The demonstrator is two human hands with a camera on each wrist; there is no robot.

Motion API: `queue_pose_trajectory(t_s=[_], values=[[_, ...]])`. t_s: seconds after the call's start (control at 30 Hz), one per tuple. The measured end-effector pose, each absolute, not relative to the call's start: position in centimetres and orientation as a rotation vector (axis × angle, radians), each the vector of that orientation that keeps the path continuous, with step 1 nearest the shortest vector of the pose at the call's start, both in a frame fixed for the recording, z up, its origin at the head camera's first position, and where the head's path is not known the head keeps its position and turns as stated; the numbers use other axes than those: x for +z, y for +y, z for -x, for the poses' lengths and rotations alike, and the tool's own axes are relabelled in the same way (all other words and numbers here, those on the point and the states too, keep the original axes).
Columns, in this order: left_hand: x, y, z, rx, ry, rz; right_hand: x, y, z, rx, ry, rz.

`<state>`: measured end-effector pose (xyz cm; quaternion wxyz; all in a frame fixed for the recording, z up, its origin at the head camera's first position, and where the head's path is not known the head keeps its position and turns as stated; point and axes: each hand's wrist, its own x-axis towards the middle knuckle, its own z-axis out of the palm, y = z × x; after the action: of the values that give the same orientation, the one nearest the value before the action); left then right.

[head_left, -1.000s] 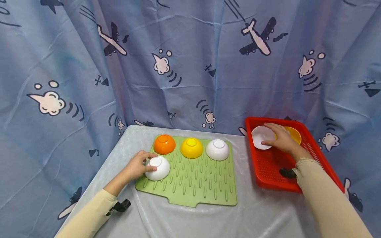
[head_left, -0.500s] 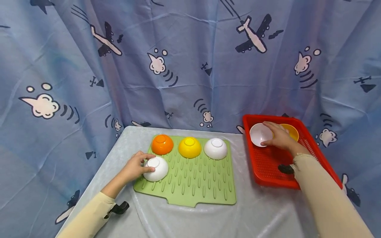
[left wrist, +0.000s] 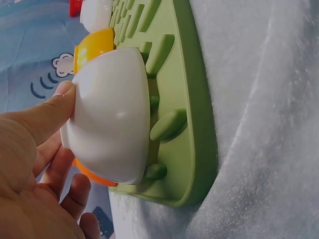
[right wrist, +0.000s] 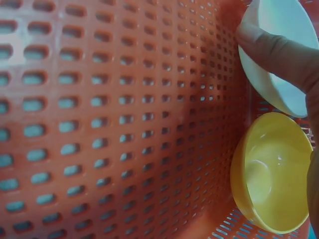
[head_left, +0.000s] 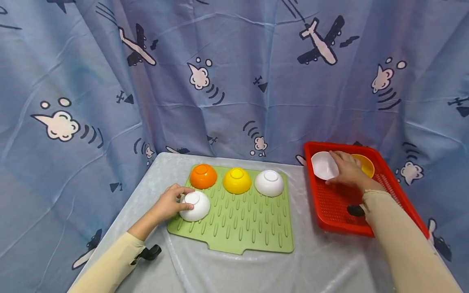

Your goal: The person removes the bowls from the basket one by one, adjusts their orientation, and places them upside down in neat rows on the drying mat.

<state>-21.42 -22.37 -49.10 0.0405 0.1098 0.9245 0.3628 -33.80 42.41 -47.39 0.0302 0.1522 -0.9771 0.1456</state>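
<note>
My left hand (head_left: 169, 203) holds an upside-down white bowl (head_left: 199, 208) at the near left of a green drying mat (head_left: 242, 228). In the left wrist view, the thumb lies against the base of that bowl (left wrist: 112, 114), whose rim rests on the mat's ridges. My right hand (head_left: 347, 171) reaches into a red basket (head_left: 338, 203) and pinches an upright white bowl (head_left: 322, 165). The right wrist view has the thumb against the side of this bowl (right wrist: 286, 42), which is tilted; my other fingers are mostly out of sight. A yellow bowl (head_left: 367, 166) stands beside it, partly behind the hand.
Across the back row of the mat, an orange bowl (head_left: 203, 177), a yellow bowl (head_left: 237, 181) and another white bowl (head_left: 269, 184) lie upside down. A light grey cloth (head_left: 264, 270) covers the table. A patterned blue curtain (head_left: 234, 73) hangs behind it.
The right hand's thumb has closed in on the white bowl in the basket, which is tilted slightly more. The left hand stays on its bowl. The head view has shifted a little.
</note>
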Motion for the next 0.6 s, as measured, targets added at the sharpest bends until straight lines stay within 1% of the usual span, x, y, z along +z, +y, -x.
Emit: queue_pose_trajectory(t_s=[0.33,0.6], values=[[-49.3,-22.2,21.5,1.145,2.816,-0.332,-47.3,42.4,33.7,0.509,-2.977,-0.390],[-49.5,-22.3,21.5,1.144,2.827,-0.327,-45.0,41.7,33.3,0.510,-2.951,-0.368]])
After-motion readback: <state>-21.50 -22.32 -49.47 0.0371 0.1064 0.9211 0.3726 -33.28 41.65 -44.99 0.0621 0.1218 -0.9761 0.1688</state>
